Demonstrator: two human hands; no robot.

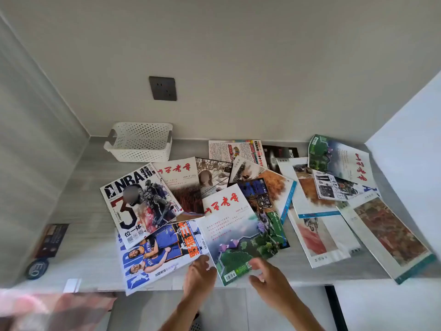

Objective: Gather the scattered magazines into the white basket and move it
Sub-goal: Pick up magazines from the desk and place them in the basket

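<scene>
I see the white basket (140, 142) empty at the table's back-left corner, magazines (238, 201) still scattered, both hands (199, 273) loosely spread at front-edge magazine (235, 237).

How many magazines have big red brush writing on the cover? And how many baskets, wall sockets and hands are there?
Magazines with red brush-writing titles: 3
White perforated plastic basket: 1
Dark grey wall socket: 1
Bare hands: 2, the left hand and the right hand
Total: 7
</scene>
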